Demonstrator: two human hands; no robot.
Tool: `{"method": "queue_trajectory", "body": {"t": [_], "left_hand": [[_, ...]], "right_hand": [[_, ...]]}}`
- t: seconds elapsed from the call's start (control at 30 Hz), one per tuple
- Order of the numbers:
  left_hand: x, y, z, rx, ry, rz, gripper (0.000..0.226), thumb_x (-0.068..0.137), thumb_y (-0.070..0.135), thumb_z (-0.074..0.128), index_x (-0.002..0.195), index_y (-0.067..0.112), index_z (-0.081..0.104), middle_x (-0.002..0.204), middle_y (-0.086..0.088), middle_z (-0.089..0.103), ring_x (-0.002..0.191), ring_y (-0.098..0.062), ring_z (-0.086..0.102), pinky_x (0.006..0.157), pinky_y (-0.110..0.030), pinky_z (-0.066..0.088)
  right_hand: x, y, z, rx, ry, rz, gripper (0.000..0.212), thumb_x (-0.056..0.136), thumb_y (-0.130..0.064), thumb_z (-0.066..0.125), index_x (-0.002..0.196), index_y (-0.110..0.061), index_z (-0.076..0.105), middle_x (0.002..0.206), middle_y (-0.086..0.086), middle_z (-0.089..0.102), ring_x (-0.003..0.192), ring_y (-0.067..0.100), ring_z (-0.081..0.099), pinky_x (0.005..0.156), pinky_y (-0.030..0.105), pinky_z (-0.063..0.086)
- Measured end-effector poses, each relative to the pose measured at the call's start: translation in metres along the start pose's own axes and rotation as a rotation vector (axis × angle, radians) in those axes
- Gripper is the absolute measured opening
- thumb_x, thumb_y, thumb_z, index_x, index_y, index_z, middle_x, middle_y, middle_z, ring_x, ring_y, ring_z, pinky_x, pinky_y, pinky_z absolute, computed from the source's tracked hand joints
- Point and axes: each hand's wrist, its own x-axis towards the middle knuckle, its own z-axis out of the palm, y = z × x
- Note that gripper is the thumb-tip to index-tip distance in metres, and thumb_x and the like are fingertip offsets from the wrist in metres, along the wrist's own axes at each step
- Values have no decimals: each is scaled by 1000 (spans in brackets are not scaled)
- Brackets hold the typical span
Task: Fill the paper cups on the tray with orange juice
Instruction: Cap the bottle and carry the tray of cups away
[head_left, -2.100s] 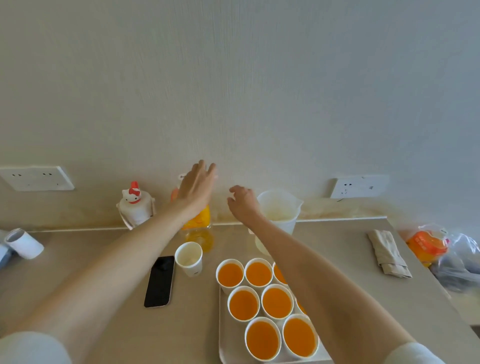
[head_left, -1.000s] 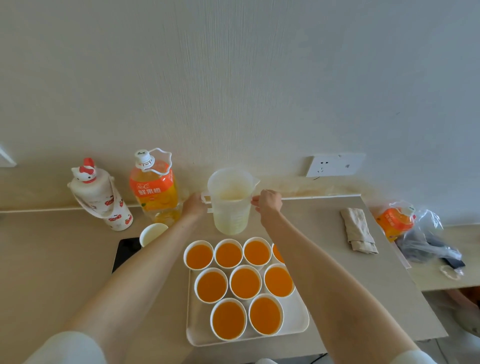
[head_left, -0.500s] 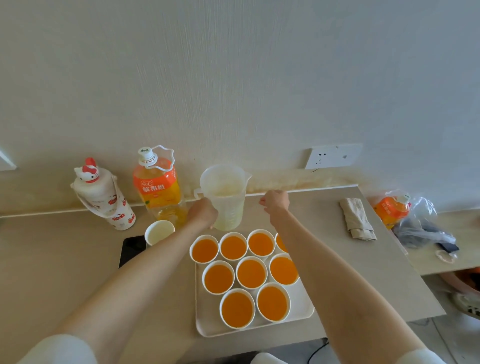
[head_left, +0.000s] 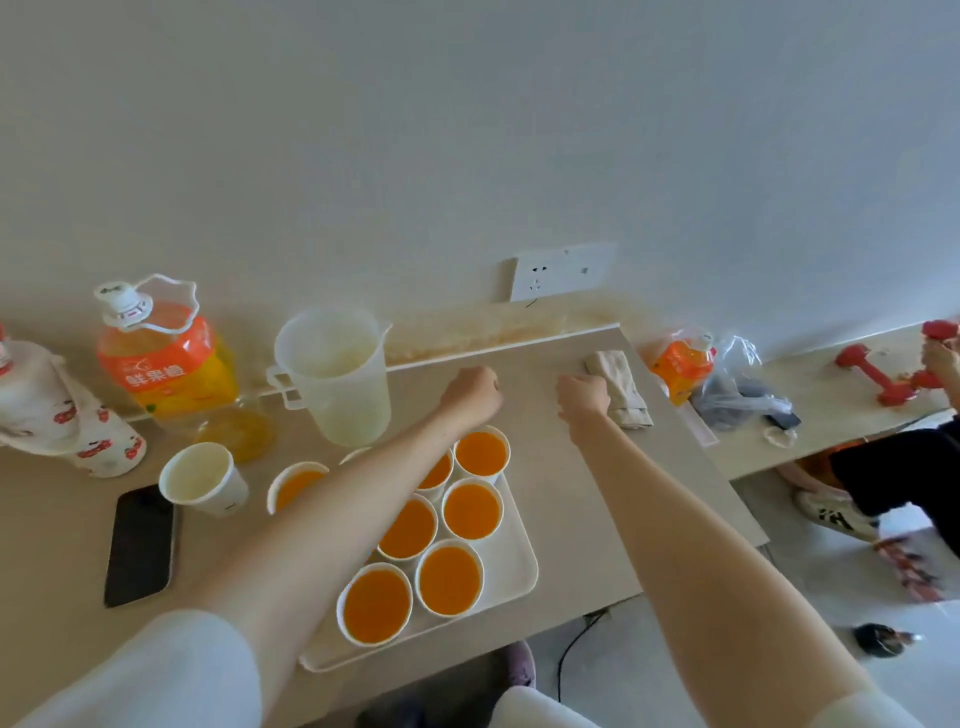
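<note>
A white tray (head_left: 511, 564) near the counter's front edge carries several paper cups (head_left: 470, 510) filled with orange juice. My left forearm crosses above the tray and hides some cups. My left hand (head_left: 470, 392) hovers beyond the tray as a fist and holds nothing. My right hand (head_left: 584, 396) is to its right with fingers curled, up against the left edge of a folded cloth (head_left: 623, 389); no grip on the cloth shows. The translucent pitcher (head_left: 332, 374) stands left of both hands, untouched, with hardly any juice visible. The orange juice bottle (head_left: 166, 358) stands further left.
An empty paper cup (head_left: 200, 478) and a black phone (head_left: 140, 545) lie left of the tray. A white cartoon flask (head_left: 52, 410) sits at the far left. Right of the counter's edge are a plastic bag (head_left: 737, 384), red dumbbells (head_left: 883, 376) and another person's leg (head_left: 893, 483).
Both hands have let go of the pitcher and moved right, the right one reaching the folded cloth. My view has swung right and down.
</note>
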Motion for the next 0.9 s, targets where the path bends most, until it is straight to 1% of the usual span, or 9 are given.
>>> {"method": "queue_trajectory", "body": {"t": [0.1,0.17,0.23,0.37,0.57,0.67,0.77,0.83,0.9], "left_hand": [[25,28,30,-16,-50,-19,24,85,7,44,93,7,67,104,-14,65,98,-33,61,78,-30,46],[42,49,48,-6,-103,-34,26,86,7,44,99,5,67,108,-15,65,101,-33,60,77,-29,45],[56,67,70,13,-175,-69,28,87,6,44,105,2,65,112,-17,63,104,-34,59,79,-29,45],[75,89,107,22,-289,-153,34,89,5,40,117,0,58,121,-19,59,108,-34,57,83,-31,46],[97,97,144,2,-351,-258,33,93,6,39,121,-1,55,122,-20,58,110,-34,56,81,-31,44],[105,97,149,-55,-348,-330,34,95,8,37,124,-2,52,127,-19,55,112,-33,55,81,-30,42],[113,100,151,-199,-335,-410,41,102,24,36,131,-3,46,130,-19,54,112,-36,56,85,-34,48],[117,102,149,-352,-315,-461,53,102,41,34,129,-3,48,127,-19,56,111,-36,58,84,-37,51],[121,102,146,-473,-267,-481,58,100,48,36,125,-1,53,123,-21,60,110,-36,60,87,-38,51]], "right_hand": [[28,4,-30,-282,-61,-55,29,93,-4,43,114,-3,63,72,5,46,79,25,48,58,26,36],[47,9,-46,-457,-38,-90,41,94,-3,41,133,-10,53,102,14,58,105,31,51,70,28,36],[72,21,-58,-555,-5,-90,38,95,-7,41,130,-4,55,126,18,55,118,35,51,85,36,42],[113,39,-64,-644,-50,-95,32,95,-10,44,126,-3,50,130,15,45,123,33,46,99,44,44],[154,62,-50,-835,-127,-110,67,94,-30,58,148,-4,27,143,15,40,135,33,35,109,42,36],[161,69,-47,-809,-49,-152,40,93,-9,51,132,-5,46,131,13,46,125,33,39,94,40,43],[168,64,-49,-501,-47,-59,8,86,-6,54,81,-7,59,95,12,59,97,32,57,72,37,49],[166,57,-47,-354,-76,-32,28,86,-5,55,59,-11,49,67,7,54,69,27,57,57,29,45],[155,51,-42,-310,-130,-53,39,87,0,52,52,-14,43,55,3,47,52,16,46,44,19,36]]}}
